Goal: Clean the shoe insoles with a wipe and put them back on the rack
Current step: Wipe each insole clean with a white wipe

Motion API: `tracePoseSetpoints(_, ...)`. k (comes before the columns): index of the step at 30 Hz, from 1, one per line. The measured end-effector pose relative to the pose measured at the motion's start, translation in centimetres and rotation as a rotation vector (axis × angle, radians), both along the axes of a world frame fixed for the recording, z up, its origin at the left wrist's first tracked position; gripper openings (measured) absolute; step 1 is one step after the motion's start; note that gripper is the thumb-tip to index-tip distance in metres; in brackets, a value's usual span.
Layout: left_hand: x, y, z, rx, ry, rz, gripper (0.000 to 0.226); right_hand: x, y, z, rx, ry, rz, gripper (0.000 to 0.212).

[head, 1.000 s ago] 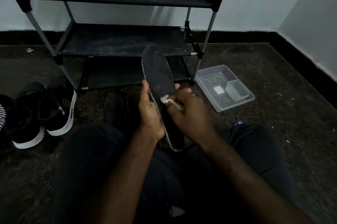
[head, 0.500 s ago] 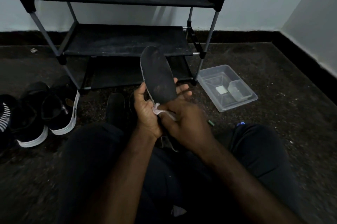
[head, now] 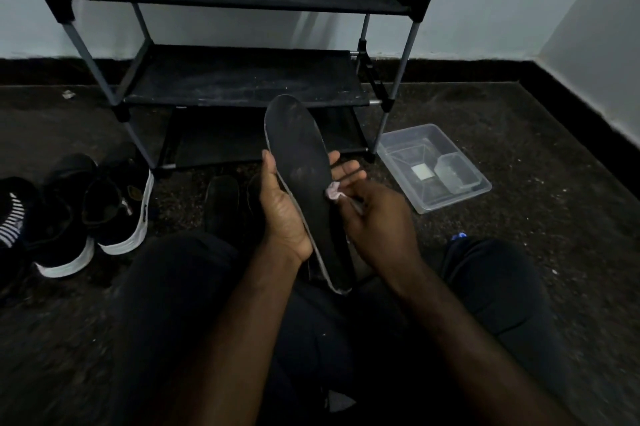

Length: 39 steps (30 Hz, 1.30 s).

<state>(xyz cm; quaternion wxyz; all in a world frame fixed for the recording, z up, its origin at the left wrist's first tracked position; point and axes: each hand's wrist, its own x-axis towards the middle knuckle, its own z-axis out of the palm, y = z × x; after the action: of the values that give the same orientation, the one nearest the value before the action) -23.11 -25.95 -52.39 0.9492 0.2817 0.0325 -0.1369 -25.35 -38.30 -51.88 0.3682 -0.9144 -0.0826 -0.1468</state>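
Presently: the wiping step is in hand. The person sits on the floor [head: 519, 134] facing the rack [head: 242, 79].

- Left hand [head: 284, 214] grips the insole [head: 301, 155], thumb on one long edge and fingers wrapped behind it. The insole is held tilted, toe up and heel down toward the lap, in front of the rack's lower shelves and not on them.
- Right hand [head: 377, 217] pinches a small crumpled wipe [head: 333, 190] and presses it against the insole's right edge, about mid-length.
- Pale dusty smears show on the toe half (judged not yet clean).

Next move, as I judge it: draw the wipe up toward the toe with firm pressure while the left hand braces from behind, since a thin insole will likely flex away. Only after that does it go onto a shelf.

Containers: a clear plastic tray [head: 446, 204] lies on the floor near the rack's right front leg. It holds a small white square [head: 421, 171] and a smaller clear tub [head: 454, 172]; I cannot tell what is in the tub. Black sneakers [head: 117, 207] stand at the left.
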Motion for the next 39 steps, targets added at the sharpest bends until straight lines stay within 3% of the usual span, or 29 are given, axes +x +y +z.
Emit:
tracePoseSetpoints(2,0.0,-0.2,0.0,-0.014,0.013,-0.003,0.099,-0.3,0.3,0.2,-0.006,0.009,0.028,0.026)
tracePoseSetpoints(6,0.0,-0.1,0.3,-0.022,0.032,-0.003,0.095,-1.6,1.2,0.9,0.04,0.011,0.28,0.016)
tracePoseSetpoints(11,-0.5,-0.5,0.6,0.032,0.019,0.031,0.084,0.7,-0.4,0.2,0.07,0.015,-0.028,0.014)
tracePoseSetpoints(16,-0.2,-0.3,0.4,0.009,0.069,0.008,0.094,-1.7,2.1,0.9,0.046,0.038,0.3,0.011)
tracePoseSetpoints(21,-0.5,-0.4,0.6,0.037,0.047,0.028,0.091,0.7,-0.2,0.0,0.095,0.022,-0.031,0.017)
tracePoseSetpoints(27,-0.3,-0.4,0.5,0.025,0.066,0.035,0.093,-1.2,1.7,0.2,0.059,-0.002,0.232,0.008)
tracePoseSetpoints(32,-0.5,-0.4,0.4,0.063,0.04,0.042,0.086,0.9,-0.3,-0.2,0.102,0.023,-0.042,0.012)
tracePoseSetpoints(37,-0.1,-0.4,0.4,0.024,0.076,0.017,0.095,-1.1,1.4,0.6,0.0,-0.009,0.234,0.01)
tracePoseSetpoints(39,-0.3,-0.4,0.5,0.011,0.056,0.014,0.095,-0.5,0.9,0.6,0.052,0.002,0.187,0.013)
